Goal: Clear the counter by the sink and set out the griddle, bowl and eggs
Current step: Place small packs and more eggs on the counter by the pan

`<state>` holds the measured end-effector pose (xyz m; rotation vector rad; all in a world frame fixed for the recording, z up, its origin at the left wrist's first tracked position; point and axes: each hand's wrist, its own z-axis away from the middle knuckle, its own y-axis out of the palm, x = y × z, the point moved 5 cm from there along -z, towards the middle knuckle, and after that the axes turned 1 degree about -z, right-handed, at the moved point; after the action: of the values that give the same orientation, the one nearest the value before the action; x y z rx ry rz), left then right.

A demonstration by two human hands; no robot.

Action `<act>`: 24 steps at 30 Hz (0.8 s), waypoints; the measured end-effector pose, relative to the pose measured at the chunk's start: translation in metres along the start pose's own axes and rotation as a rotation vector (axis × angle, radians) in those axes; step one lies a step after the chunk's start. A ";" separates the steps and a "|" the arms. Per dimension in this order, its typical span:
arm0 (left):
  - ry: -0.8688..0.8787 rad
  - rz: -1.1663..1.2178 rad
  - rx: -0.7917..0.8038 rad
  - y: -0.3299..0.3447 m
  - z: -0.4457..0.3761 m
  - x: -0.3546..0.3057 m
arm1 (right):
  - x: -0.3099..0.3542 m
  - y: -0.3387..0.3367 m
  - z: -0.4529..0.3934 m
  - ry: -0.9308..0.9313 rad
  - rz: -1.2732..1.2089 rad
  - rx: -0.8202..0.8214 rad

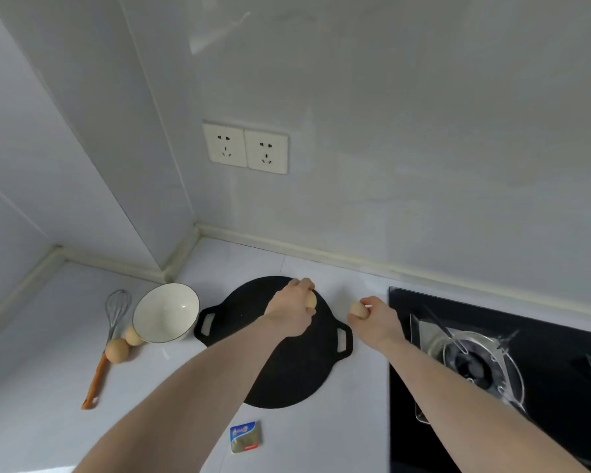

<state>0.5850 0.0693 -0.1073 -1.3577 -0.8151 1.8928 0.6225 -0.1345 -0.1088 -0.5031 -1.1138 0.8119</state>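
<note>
1. One black griddle (280, 363) lies flat on the white counter (355, 421); it is round, with two loop handles, one on its left side and one on its right. Every place below is given from this griddle.
2. Four eggs show in all: two are held, two lie on the counter.
3. The left hand (292, 312) is over the griddle's far right part, its fingers curled round one egg (310, 302), which peeps out on the hand's right side.
4. The right hand (377, 319) is just right of the griddle's right handle, above the counter, fingers and thumb closed round a second egg (357, 309) that sticks out to the left of the fist.
5. One white bowl (166, 312) stands upright just left of the griddle's left handle; whether they touch cannot be told.
6. Two loose eggs lie left of the griddle, beyond the bowl: one egg at the bowl's foot (133, 336), partly hidden by it, and another egg on the whisk's shaft (116, 350).
7. One whisk (104, 349) with an orange handle lies farther left, wire head pointing toward the wall.
8. One small foil-topped packet (245, 436) lies on the counter just in front of the griddle's near edge.
9. One black gas hob (492, 370) with a metal burner ring is set into the counter right of the griddle.
10. Two wall sockets (245, 148) sit side by side on the wall behind the griddle.
</note>
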 end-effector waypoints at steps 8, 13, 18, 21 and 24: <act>-0.027 -0.061 -0.042 0.022 -0.056 0.013 | -0.014 0.023 -0.058 0.004 -0.056 -0.007; -0.030 -0.087 -0.063 0.029 -0.085 0.006 | -0.016 0.029 -0.086 0.000 -0.078 -0.004; -0.035 -0.148 -0.053 0.038 -0.101 -0.001 | -0.007 0.037 -0.106 -0.032 -0.068 0.039; -0.042 -0.127 -0.045 0.043 -0.105 0.000 | -0.004 0.042 -0.113 -0.045 -0.060 0.060; -0.050 -0.093 -0.052 0.047 -0.109 0.002 | -0.001 0.045 -0.119 -0.055 -0.066 0.057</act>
<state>0.6821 0.0548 -0.1745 -1.2852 -0.9427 1.8513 0.7182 -0.1037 -0.1868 -0.3960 -1.1490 0.8012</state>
